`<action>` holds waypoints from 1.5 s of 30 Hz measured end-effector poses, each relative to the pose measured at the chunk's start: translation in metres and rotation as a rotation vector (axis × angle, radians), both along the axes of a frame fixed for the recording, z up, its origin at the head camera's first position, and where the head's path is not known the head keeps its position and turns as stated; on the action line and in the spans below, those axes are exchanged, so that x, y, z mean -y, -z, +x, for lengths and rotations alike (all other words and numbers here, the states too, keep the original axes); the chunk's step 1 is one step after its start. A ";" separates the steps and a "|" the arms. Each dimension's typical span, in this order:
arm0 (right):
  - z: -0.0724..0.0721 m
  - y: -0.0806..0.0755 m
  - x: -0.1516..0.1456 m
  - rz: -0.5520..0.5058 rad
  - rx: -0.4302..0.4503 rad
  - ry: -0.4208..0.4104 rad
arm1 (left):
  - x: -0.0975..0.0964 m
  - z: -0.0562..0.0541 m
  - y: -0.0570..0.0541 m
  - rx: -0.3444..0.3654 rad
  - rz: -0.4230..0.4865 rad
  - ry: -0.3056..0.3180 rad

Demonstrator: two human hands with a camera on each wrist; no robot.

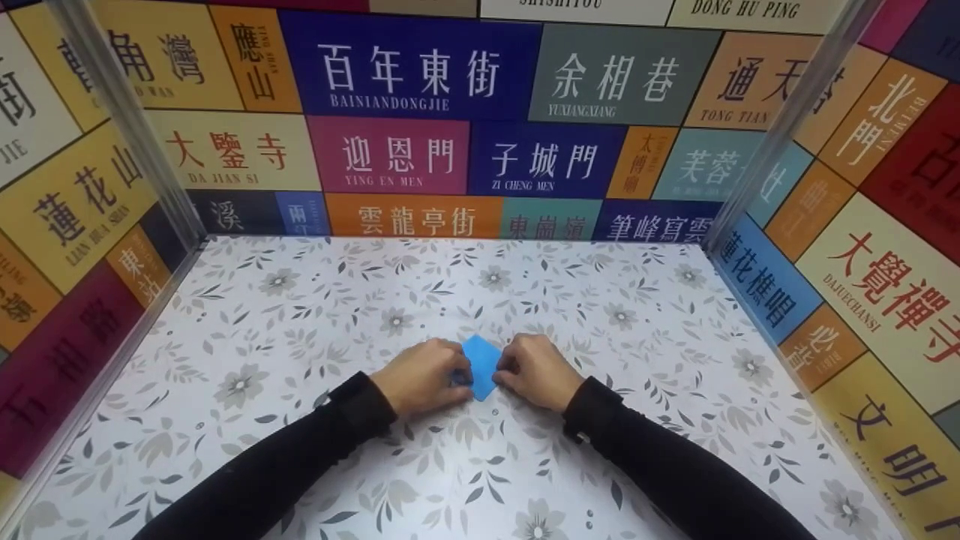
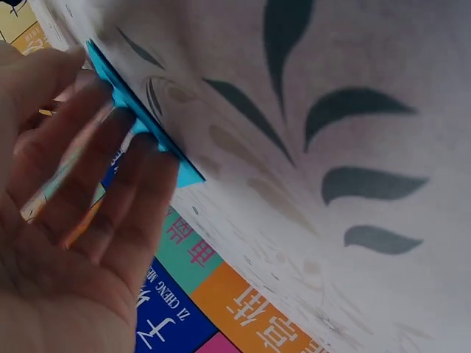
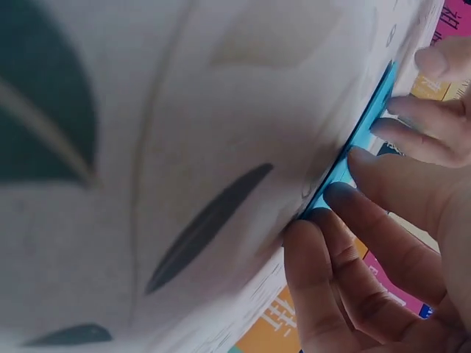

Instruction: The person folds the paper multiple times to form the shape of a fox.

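A small piece of folded blue paper [image 1: 481,366], roughly diamond-shaped, lies on the table between the two hands. At its left edge, my left hand [image 1: 429,375] holds it with curled fingers and thumb. My right hand [image 1: 538,373] pinches the paper's right corner. In the left wrist view the fingertips of the left hand [image 2: 88,191] rest along the thin edge of the paper [image 2: 190,176]. From the right wrist, fingertips of both hands line the low edge of the paper [image 3: 366,126], close to the tabletop. Fingers cover parts of the paper's sides.
A white tabletop [image 1: 300,435] with grey flowers and leaves spreads around the hands. Panels with colourful place-name signs [image 1: 405,67] stand at the back and both sides. Clear strips [image 1: 146,146] run up the back corners.
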State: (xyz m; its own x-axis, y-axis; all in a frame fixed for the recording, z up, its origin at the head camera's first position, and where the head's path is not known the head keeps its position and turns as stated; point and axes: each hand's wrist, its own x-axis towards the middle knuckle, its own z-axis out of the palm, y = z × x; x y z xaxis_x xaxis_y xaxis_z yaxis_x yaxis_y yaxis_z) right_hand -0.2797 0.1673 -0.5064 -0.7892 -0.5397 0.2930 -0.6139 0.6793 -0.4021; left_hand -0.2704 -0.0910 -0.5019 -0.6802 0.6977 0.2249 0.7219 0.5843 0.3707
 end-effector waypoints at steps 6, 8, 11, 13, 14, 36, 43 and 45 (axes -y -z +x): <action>0.003 0.000 0.004 0.017 -0.007 0.022 | -0.004 0.000 0.004 0.003 0.032 -0.151; 0.003 0.000 0.005 0.030 -0.008 0.027 | -0.005 -0.001 0.004 0.010 0.038 -0.171; 0.004 0.000 0.007 0.040 -0.004 0.036 | -0.007 -0.001 0.004 0.027 0.051 -0.198; 0.005 0.000 0.008 0.039 0.002 0.044 | -0.007 -0.002 0.003 0.036 0.057 -0.210; 0.005 0.000 0.008 0.036 0.003 0.046 | -0.008 -0.002 0.003 0.035 0.061 -0.212; -0.017 -0.003 -0.001 0.003 0.098 0.095 | 0.011 -0.019 0.001 0.140 0.132 -0.279; -0.023 -0.003 -0.003 0.001 0.106 0.092 | 0.026 -0.029 -0.001 0.199 0.141 -0.363; -0.024 -0.003 -0.004 -0.002 0.104 0.085 | 0.029 -0.030 -0.002 0.212 0.140 -0.388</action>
State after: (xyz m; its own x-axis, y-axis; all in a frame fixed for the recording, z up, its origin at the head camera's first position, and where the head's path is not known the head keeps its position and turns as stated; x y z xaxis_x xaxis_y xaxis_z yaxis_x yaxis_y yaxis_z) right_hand -0.3042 0.1711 -0.5034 -0.8584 -0.4690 0.2077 -0.5087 0.7265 -0.4619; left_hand -0.3007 -0.1196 -0.4997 -0.9259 0.3557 0.1270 0.3601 0.7300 0.5809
